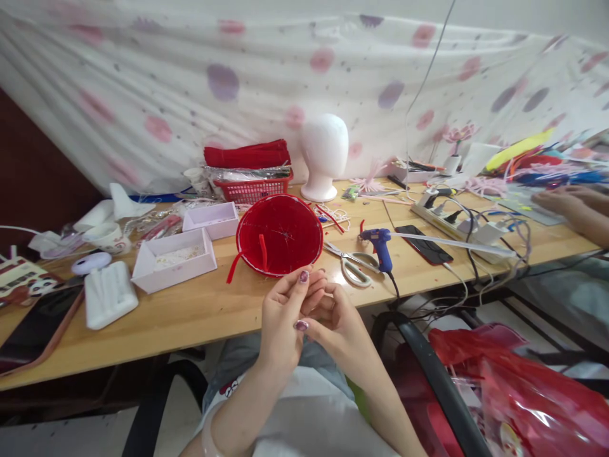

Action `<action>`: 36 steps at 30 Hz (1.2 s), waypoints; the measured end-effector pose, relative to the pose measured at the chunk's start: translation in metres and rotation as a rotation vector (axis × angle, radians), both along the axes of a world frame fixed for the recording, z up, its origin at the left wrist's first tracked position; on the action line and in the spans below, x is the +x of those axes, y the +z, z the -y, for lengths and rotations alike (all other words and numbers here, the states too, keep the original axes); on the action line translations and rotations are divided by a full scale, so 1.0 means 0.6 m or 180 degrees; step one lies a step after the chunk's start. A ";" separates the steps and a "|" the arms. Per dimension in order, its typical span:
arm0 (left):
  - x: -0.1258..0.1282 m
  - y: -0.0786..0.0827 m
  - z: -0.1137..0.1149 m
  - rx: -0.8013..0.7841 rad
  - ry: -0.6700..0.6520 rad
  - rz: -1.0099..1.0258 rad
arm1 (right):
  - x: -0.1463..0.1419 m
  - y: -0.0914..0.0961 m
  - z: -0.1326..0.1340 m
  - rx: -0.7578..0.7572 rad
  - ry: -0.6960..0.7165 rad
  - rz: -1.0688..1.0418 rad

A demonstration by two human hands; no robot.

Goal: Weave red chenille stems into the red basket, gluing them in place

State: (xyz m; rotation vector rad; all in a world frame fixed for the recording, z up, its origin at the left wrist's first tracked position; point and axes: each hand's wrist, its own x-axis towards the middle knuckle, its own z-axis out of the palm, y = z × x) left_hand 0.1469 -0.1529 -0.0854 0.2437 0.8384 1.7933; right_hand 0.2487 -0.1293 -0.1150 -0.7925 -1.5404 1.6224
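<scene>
My left hand (281, 317) and my right hand (333, 317) meet just below the wooden table's (190, 311) front edge, fingertips pinched together. Whatever sits between the fingers is too small to make out. Right above them a round red hat form (280, 233) with a white rim stands tilted on the table, a red strip hanging inside it. Scissors (353, 263) and a blue glue gun (378, 244) lie just to the right of it.
Two white trays (174, 259) and a white foam block (108, 293) lie at left, a phone (33, 330) at the far left edge. A foam head (324, 155), red basket (252, 187), power strip (451, 219) and second phone (423, 244) stand behind. Another person's hand (571, 203) rests at right.
</scene>
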 end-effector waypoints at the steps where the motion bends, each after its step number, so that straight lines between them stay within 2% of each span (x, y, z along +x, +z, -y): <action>1: -0.001 -0.002 -0.001 0.0002 0.0008 -0.0014 | -0.002 -0.002 0.000 0.0050 0.0012 0.0074; 4: -0.003 -0.008 -0.002 -0.0005 0.0022 -0.0110 | 0.000 -0.003 -0.001 0.0346 -0.0114 0.0266; 9: 0.000 -0.012 0.001 0.0114 -0.0007 -0.0304 | 0.003 -0.002 0.000 0.1245 -0.1254 0.0213; 12: 0.000 -0.014 0.005 0.0197 -0.0052 -0.0509 | 0.000 0.002 0.001 0.1566 -0.1330 0.0392; 18: 0.001 -0.027 0.019 0.0321 -0.0149 -0.0873 | -0.005 0.012 0.000 0.0861 -0.1036 0.0119; 21: 0.002 -0.030 0.023 0.0371 -0.0300 -0.0858 | -0.003 0.011 -0.003 0.0845 -0.0807 0.0267; 27: -0.012 -0.026 0.024 0.0317 -0.0933 -0.0967 | 0.016 0.015 -0.018 0.1009 -0.0406 0.0516; 31: -0.025 -0.022 0.021 0.0163 -0.1036 -0.1146 | 0.027 0.022 -0.027 0.0661 -0.0061 0.0342; 33: -0.030 -0.018 0.020 0.0048 -0.0972 -0.1213 | 0.031 0.023 -0.031 0.0381 -0.0153 0.0217; 36: -0.036 -0.013 0.019 -0.0108 -0.0812 -0.1331 | 0.037 0.023 -0.035 0.0103 -0.0524 0.0045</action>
